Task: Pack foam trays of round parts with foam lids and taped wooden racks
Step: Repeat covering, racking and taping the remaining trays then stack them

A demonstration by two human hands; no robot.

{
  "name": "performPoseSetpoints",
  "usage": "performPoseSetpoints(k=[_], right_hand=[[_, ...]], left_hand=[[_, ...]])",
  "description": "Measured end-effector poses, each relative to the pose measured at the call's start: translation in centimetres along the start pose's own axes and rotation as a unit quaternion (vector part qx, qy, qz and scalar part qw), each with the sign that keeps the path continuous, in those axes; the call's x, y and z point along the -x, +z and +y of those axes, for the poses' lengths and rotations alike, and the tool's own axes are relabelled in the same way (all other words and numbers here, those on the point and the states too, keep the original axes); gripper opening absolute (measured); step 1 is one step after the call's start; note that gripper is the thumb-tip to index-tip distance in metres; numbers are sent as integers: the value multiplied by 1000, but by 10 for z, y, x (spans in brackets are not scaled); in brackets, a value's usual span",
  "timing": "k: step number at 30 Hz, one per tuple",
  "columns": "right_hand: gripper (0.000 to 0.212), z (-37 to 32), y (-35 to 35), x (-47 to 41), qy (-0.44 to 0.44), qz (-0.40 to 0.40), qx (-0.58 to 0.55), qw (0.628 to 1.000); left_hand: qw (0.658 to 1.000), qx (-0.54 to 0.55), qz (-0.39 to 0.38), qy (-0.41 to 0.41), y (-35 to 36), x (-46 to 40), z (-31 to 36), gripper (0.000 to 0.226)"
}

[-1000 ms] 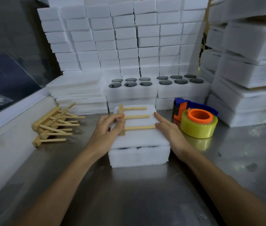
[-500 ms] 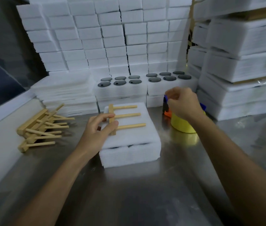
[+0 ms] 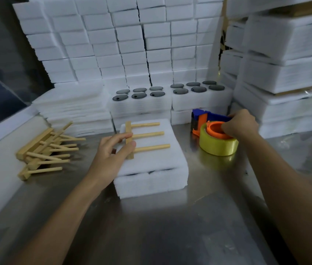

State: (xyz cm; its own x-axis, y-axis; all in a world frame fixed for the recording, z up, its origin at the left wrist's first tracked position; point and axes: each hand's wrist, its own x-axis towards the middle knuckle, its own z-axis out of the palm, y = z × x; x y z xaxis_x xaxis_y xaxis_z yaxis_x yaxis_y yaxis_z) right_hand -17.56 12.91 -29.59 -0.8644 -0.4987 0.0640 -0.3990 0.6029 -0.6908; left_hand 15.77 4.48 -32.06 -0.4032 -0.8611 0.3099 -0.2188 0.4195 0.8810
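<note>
Behind your workspace rises a wall of stacked white foam blocks (image 3: 124,41), and to your right stand heavier piles of wrapped foam packs (image 3: 285,73). Everything sits on a metal table (image 3: 151,226) with a dull shine. At the foot of the wall, two open foam trays (image 3: 170,102) lie side by side, each showing six dark round parts (image 3: 139,95) seated in their pockets; left of them is a low pile of thin foam sheets (image 3: 75,108). In front of you, at the middle of the table, sits the foam tray (image 3: 151,184) you are packing, already covered by its foam lid (image 3: 155,159). On that lid lies a wooden rack (image 3: 145,134), its crossbar to the left and three dowels pointing right. Your left hand (image 3: 111,155) rests at the lid's left edge, index finger and thumb pinching the rack's crossbar. To the right of the tray, just beside it, stands the tape dispenser (image 3: 208,119) in blue and orange with its yellow tape roll (image 3: 218,146). Your right hand (image 3: 241,124) is curled over the dispenser, fingers gripping the orange hub at the top of the roll. At the table's left edge lies a loose heap of spare wooden racks (image 3: 44,152).
</note>
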Motion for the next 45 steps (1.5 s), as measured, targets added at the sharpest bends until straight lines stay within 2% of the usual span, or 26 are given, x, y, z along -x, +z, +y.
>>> performPoseSetpoints(k=[4,8,12,14,16,18,20,23,26,31,35,41,45], right_hand=[[39,2,1,0,-17,31,-2,999],[27,-14,-4,10,-72,69,-38,994],[40,-46,-19,34,-173,129,-83,973],[39,-62,-23,49,-251,144,-103,952],[36,-75,-25,67,-321,153,-120,927],[38,-86,-24,86,-386,147,-131,901],[42,-93,-21,101,-435,135,-132,881],[44,-99,-13,117,-498,131,-117,849],[38,-102,-5,123,-543,139,-114,820],[35,-101,1,122,-569,160,-111,799],[34,-101,2,119,-585,168,-107,786],[28,-100,6,124,-618,196,-109,753],[25,-100,9,127,-620,197,-105,752]], left_hand=[[1000,6,-5,-11,-2,3,2,33],[1000,-1,-11,-21,-3,4,5,44],[1000,-3,-10,-26,-5,7,9,38],[998,-13,55,-7,-5,10,10,26],[985,-40,163,48,-8,13,12,7],[975,-8,212,72,-12,16,17,8],[972,132,195,12,-17,17,29,16],[925,351,81,-122,-25,17,48,47],[884,441,-21,-153,-30,18,56,58],[867,466,-60,-166,-27,19,57,32],[853,486,-52,-180,-26,19,54,27],[887,409,25,-216,-24,16,55,11],[885,408,52,-217,-27,13,53,7]])
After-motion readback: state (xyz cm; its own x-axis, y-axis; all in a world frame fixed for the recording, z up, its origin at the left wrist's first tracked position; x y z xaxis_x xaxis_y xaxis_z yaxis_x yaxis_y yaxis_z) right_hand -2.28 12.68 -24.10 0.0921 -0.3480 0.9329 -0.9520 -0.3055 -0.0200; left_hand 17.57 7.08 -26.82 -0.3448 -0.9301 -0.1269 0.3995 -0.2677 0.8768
